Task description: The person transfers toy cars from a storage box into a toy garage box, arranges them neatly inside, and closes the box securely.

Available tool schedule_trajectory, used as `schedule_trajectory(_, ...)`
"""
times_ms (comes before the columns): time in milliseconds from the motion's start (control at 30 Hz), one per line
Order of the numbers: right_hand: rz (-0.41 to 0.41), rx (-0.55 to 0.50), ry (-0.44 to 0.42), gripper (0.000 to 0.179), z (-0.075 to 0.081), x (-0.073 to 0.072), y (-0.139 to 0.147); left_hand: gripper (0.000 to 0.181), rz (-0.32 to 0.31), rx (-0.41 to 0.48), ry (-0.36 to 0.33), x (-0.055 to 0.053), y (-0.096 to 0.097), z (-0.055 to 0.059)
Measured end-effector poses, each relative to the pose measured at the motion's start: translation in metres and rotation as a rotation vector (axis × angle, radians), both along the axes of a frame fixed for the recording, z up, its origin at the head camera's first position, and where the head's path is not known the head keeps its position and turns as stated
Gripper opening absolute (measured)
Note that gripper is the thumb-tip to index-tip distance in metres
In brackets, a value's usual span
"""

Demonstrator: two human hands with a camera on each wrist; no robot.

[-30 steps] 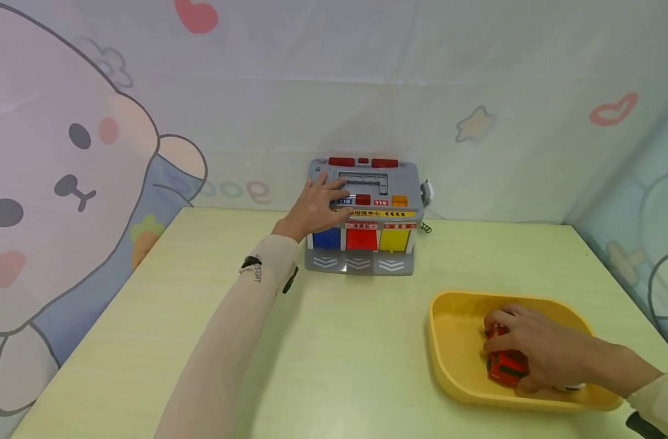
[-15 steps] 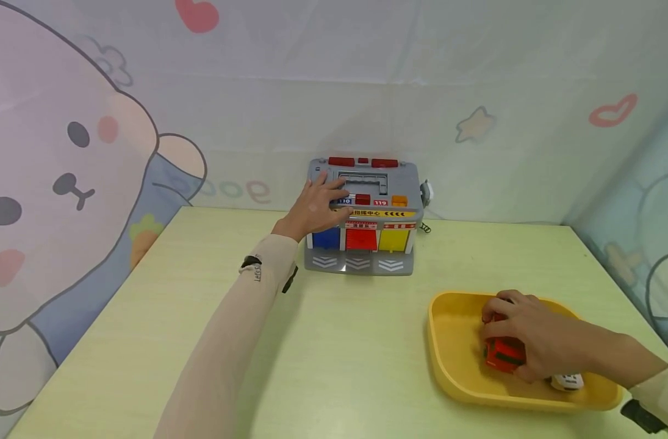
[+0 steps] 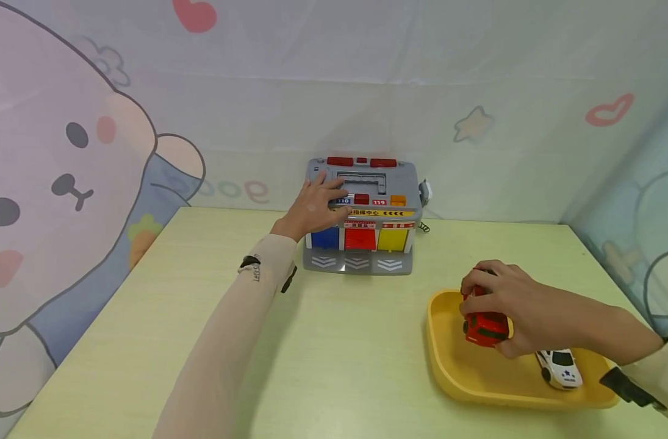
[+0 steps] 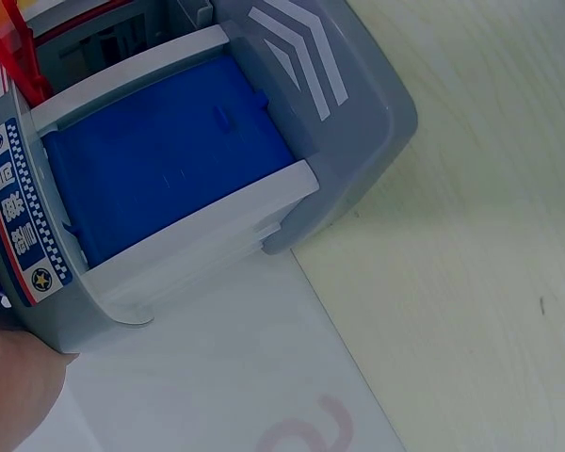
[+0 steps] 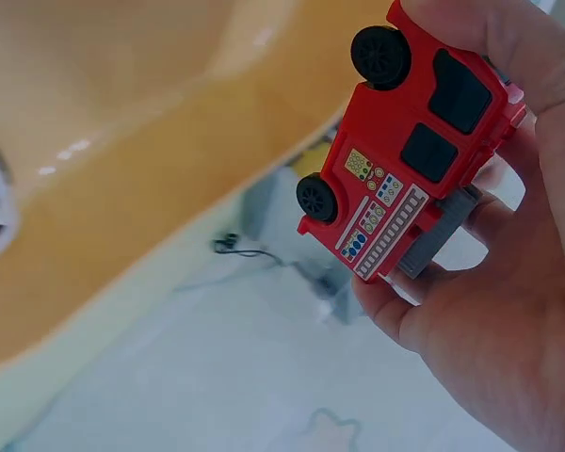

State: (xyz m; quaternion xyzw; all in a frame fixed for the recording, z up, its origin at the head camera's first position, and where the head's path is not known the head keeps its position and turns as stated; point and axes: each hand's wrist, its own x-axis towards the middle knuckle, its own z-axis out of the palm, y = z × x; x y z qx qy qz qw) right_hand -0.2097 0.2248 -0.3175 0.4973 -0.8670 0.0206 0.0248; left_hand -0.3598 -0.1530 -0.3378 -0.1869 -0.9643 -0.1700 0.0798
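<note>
My right hand (image 3: 523,311) pinches a red toy fire truck (image 5: 405,141) between thumb and fingers, raised over the left part of a yellow tray (image 3: 443,378). Dark wheels and a ladder sticker show on the truck's side in the right wrist view. Spread fingers of my left hand (image 3: 312,207) rest on the left of the roof of a grey toy rescue station (image 3: 404,177). The station's front has a blue door (image 4: 169,160), a red door (image 3: 360,239) and a yellow door (image 3: 393,239). Beside the blue door, the left wrist view shows a dark opening.
A white toy police car (image 3: 561,369) lies in the tray, partly below my right hand. At the station's right side are a white-grey part (image 3: 426,192) and a dark coiled cord (image 3: 424,227). A printed cloth (image 3: 366,103) stands behind the pale table (image 3: 334,353).
My right hand has lifted the red fire truck up from the tray floor and slightly left, uncovering the white police car. My left hand has stayed on the station roof.
</note>
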Motion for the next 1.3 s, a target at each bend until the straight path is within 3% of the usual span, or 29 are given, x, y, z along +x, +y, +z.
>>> schedule_trajectory(200, 0.019, 0.022, 0.007, 0.05, 0.014, 0.0, -0.018, 0.053, -0.015, 0.008, 0.003, 0.0, 0.001, 0.002)
schedule_trajectory(500, 0.013, 0.054, -0.036, 0.045, 0.021, -0.006, -0.046, 0.053, -0.019, 0.012, -0.005, -0.002, 0.0, 0.003)
schedule_trajectory(1000, 0.098, 0.038, -0.049, 0.042, 0.017, -0.016, -0.089, 0.052, -0.023, 0.018, 0.006, -0.002, 0.003, -0.001)
schedule_trajectory(1300, 0.139, 0.04, -0.064, 0.041, 0.006, -0.025, -0.108, 0.052, -0.014, 0.011, 0.017, -0.001, 0.002, 0.001)
